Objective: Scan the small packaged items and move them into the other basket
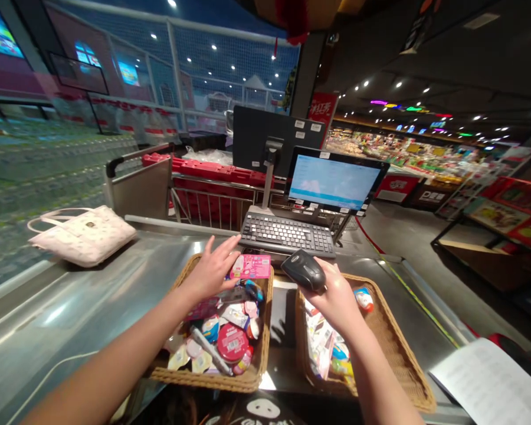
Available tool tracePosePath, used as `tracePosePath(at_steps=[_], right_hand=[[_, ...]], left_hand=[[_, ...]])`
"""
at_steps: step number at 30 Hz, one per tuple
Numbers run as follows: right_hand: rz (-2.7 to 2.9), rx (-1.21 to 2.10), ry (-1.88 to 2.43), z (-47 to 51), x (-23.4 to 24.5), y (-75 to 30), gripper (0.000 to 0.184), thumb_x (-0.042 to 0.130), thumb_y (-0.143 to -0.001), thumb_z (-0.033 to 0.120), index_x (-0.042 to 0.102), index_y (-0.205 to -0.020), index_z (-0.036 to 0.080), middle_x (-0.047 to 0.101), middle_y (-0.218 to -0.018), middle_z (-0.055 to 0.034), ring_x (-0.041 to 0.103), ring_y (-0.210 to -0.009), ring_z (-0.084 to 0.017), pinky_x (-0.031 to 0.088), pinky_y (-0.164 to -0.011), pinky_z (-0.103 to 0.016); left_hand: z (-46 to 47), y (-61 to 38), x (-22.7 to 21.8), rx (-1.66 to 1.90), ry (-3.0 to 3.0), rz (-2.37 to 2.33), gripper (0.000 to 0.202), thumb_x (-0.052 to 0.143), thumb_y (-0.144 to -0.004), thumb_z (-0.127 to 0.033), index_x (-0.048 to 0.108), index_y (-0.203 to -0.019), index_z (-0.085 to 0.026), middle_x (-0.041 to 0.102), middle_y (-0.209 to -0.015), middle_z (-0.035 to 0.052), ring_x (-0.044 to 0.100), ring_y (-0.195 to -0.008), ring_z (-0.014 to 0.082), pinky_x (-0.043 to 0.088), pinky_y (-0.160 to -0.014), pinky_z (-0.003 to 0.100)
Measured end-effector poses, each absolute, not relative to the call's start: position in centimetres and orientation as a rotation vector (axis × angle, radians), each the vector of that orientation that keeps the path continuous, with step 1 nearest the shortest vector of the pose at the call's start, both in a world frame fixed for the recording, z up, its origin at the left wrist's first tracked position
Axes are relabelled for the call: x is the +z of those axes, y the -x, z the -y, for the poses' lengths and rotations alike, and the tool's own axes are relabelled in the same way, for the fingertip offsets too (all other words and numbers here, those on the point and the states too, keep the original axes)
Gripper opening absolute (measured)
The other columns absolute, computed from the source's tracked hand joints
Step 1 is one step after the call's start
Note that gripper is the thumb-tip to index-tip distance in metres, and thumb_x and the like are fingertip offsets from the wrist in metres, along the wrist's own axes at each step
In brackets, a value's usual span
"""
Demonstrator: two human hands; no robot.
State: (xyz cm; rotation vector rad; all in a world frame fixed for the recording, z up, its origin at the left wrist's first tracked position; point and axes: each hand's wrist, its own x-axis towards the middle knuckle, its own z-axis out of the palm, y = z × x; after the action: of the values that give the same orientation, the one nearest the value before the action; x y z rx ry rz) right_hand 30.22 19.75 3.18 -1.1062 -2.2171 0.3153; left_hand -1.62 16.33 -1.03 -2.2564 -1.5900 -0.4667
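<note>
My left hand (215, 268) is over the left wicker basket (269, 330), its thumb and fingers around the near edge of a flat pink packet (253, 267). Beneath it the basket is full of small packaged goods, among them a round red tub (232, 343). In my right hand (334, 292) is a black barcode scanner (304, 270), its head pointing left toward the pink packet. The scanner is held above the right wicker basket (392, 330). That basket has small packs at its left side and an egg-shaped pack (363, 299) near its back.
Beyond the baskets stand a black keyboard (287, 233), a lit monitor (334, 180) and a second screen turned away (274, 139). A pale handbag (86, 235) lies on the metal counter (154, 260) at left. Printed paper (491, 381) lies at right.
</note>
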Motion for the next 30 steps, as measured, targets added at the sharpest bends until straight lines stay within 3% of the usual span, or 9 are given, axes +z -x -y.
tracePosePath(at_steps=[8,13,18,23,26,30], right_hand=[[2.329,0.461,1.062,-18.5,2.3,-28.6,0.024,0.064,-0.077,0.024,0.068,-0.100,0.023,0.069,-0.117,-0.0100,0.055,-0.124,-0.034,0.027,-0.112,-0.062],[2.401,0.598,1.080,-17.0,1.7,-27.6,0.029,0.063,-0.076,0.021,0.067,-0.105,0.023,0.066,-0.121,-0.0089,0.054,-0.125,-0.033,0.021,-0.114,-0.065],[2.404,0.628,1.045,-16.0,1.4,-27.2,0.041,0.061,-0.074,0.016,0.064,-0.115,0.024,0.068,-0.118,-0.0081,0.061,-0.113,-0.028,0.031,-0.111,-0.057],[2.393,0.662,1.021,-15.6,1.0,-27.4,0.052,0.060,-0.069,0.010,0.063,-0.119,0.024,0.067,-0.121,-0.0083,0.061,-0.112,-0.028,0.042,-0.104,-0.049],[2.361,0.701,1.015,-15.3,0.6,-27.4,0.046,0.061,-0.069,0.011,0.065,-0.114,0.023,0.067,-0.120,-0.0083,0.060,-0.111,-0.027,0.043,-0.102,-0.046],[2.363,0.754,1.004,-14.8,0.4,-27.1,0.030,0.064,-0.068,0.011,0.068,-0.095,0.021,0.069,-0.113,-0.0073,0.061,-0.109,-0.026,0.042,-0.103,-0.044]], left_hand=[[-13.9,3.1,-3.4,-0.341,2.483,1.647,0.050,0.061,-0.083,-0.046,0.058,-0.123,-0.017,0.033,-0.156,0.0178,0.034,-0.143,0.0284,0.000,-0.120,0.056],[-12.5,3.1,-4.4,-0.263,2.650,1.615,0.047,0.065,-0.079,-0.046,0.060,-0.118,-0.019,0.031,-0.157,0.0163,0.029,-0.146,0.0289,0.000,-0.120,0.056],[-11.2,2.9,-5.2,-0.186,2.796,1.556,0.053,0.068,-0.075,-0.040,0.058,-0.123,-0.020,0.035,-0.156,0.0150,0.029,-0.146,0.0281,0.005,-0.122,0.053],[-10.4,2.6,-6.1,-0.157,2.939,1.528,0.047,0.070,-0.074,-0.041,0.062,-0.116,-0.021,0.037,-0.155,0.0135,0.028,-0.146,0.0288,0.001,-0.122,0.052],[-10.1,2.4,-6.8,-0.065,3.018,1.527,0.050,0.074,-0.070,-0.046,0.064,-0.113,-0.022,0.034,-0.156,0.0139,0.027,-0.146,0.0322,0.002,-0.120,0.056],[-10.3,1.9,-6.9,-0.010,3.084,1.538,0.066,0.075,-0.068,-0.054,0.060,-0.125,-0.025,0.031,-0.157,0.0146,0.027,-0.145,0.0357,0.005,-0.118,0.062]])
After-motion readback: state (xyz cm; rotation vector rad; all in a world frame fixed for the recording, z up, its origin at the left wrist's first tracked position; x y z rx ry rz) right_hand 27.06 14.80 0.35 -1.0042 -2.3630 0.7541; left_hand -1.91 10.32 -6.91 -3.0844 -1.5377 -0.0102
